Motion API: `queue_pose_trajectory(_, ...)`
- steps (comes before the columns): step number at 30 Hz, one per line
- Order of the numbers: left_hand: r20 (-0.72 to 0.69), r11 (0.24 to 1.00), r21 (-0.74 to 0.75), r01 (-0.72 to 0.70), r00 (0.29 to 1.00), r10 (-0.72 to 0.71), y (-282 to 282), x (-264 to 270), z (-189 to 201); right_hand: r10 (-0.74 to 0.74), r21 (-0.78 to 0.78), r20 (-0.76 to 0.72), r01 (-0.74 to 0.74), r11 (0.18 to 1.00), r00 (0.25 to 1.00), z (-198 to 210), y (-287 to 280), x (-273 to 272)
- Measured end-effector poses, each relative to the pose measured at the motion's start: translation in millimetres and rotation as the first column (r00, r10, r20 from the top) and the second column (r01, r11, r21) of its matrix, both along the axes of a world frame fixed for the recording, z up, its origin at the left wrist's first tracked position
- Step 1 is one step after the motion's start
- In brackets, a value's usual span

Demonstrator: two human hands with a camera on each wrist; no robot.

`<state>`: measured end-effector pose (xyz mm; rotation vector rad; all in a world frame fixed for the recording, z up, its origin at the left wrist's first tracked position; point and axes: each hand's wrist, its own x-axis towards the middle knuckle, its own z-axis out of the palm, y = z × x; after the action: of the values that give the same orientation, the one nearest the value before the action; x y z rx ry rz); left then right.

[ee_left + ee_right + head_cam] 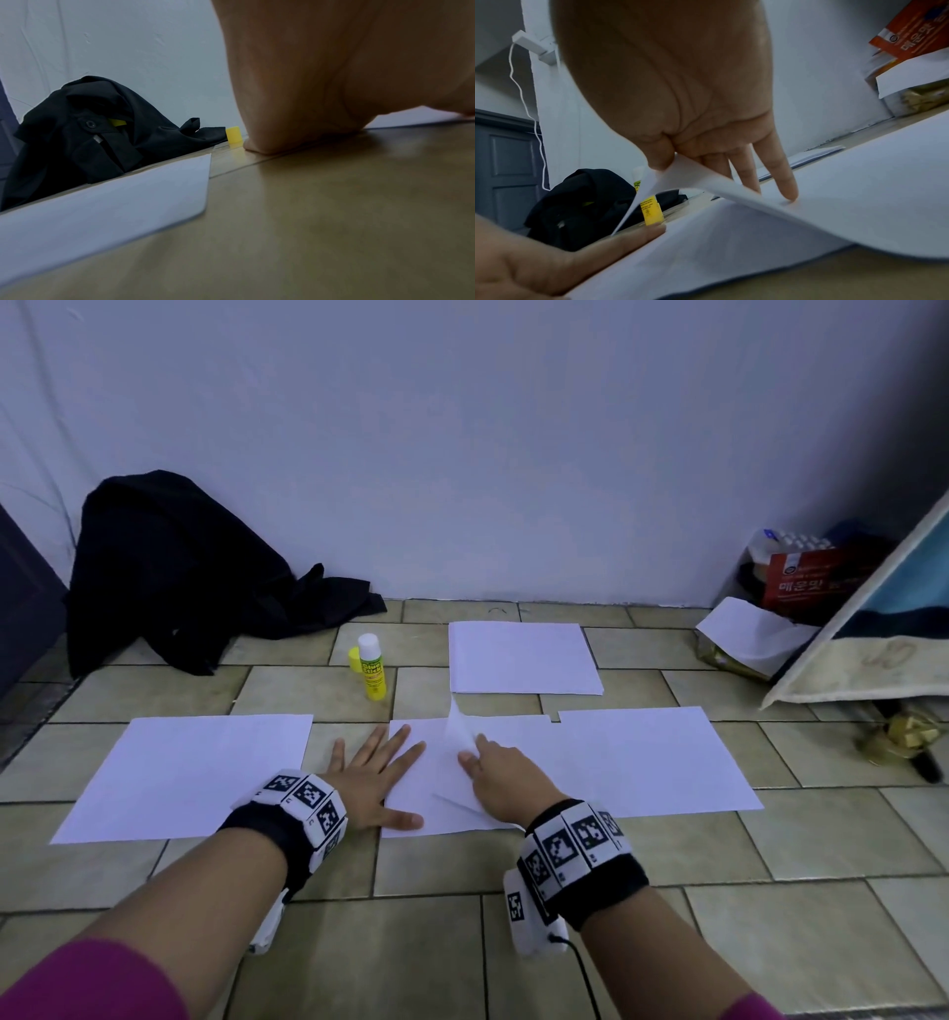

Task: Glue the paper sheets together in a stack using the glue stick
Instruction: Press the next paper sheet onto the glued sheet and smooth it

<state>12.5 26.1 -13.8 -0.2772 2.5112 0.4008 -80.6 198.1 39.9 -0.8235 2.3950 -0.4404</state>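
Keep the left hand (377,775) flat, fingers spread, pinning the lower sheet (411,814); the right hand (495,770), pinching the top sheet (731,188), lowers it square, edges aligned

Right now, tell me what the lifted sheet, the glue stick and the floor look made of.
Lifted sheet: thin matte white paper; its pinched corner curls.
Glue stick: likely smooth plastic, yellow printed body, white uncapped top.
Floor: beige tiles, probably ceramic or vinyl, faint sheen, dark joints.

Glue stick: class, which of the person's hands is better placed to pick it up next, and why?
Left. The left hand lies flat and free below the glue stick; the right hand pinches a lifted sheet corner.
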Motion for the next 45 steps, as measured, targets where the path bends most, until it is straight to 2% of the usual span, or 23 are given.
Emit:
queue_pose_trajectory(3,0.008,1.000,0.004,0.003,1.000,-0.003,0,1,1,0.060,0.033,-0.051,-0.058,0.998,0.997,3,-3,0)
queue_pose_trajectory(9,0.022,1.000,-0.027,0.002,1.000,-0.001,1,0,2,0.129,0.056,-0.016,-0.128,0.990,0.992,-13,-12,1)
queue_pose_trajectory(14,0.059,0.995,-0.102,-0.007,0.998,0.013,6,1,5,0.066,0.093,0.028,-0.069,0.993,0.997,-36,-28,-1)
queue_pose_trajectory(17,0.056,0.992,-0.125,-0.017,0.998,0.024,8,0,5,0.139,0.155,-0.006,-0.137,0.978,0.990,-36,-27,1)
queue_pose_trajectory(27,0.067,0.990,-0.139,-0.022,0.997,0.031,9,0,8,0.204,0.223,-0.075,-0.183,0.957,0.976,-35,-28,14)
queue_pose_trajectory(31,0.042,0.991,-0.131,-0.025,0.999,0.031,7,0,2,0.197,0.222,-0.086,-0.174,0.959,0.977,-39,-29,11)
queue_pose_trajectory(35,0.030,0.998,-0.055,-0.027,0.999,0.029,2,-1,1,0.177,0.155,-0.140,-0.155,0.976,0.974,-44,-30,6)
queue_pose_trajectory(45,-0.013,1.000,-0.026,-0.014,1.000,0.014,2,0,-1,0.129,0.053,-0.118,-0.123,0.991,0.985,-45,-39,10)
